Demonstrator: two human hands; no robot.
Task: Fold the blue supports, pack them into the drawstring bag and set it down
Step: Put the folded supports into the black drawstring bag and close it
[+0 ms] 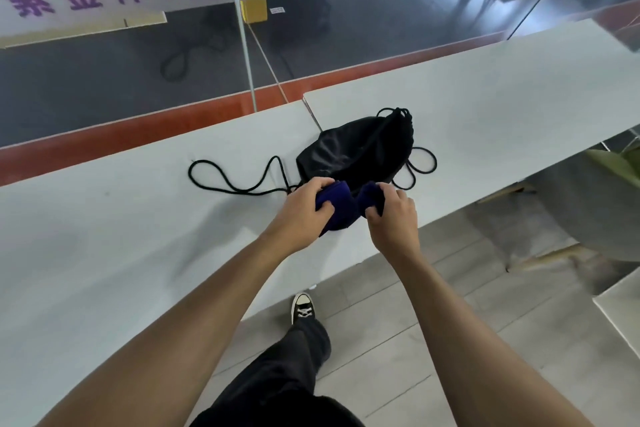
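Both hands hold the blue supports (pixel 341 206) just above the near edge of the white surface (pixel 104 246). The left hand (pixel 304 210) has its fingers curled around one end, and the right hand (pixel 393 215) grips the other end — the fabric bunches between them. The black drawstring bag (pixel 356 149) lies flat just behind the hands, its cord (pixel 221 180) looping out to the left.
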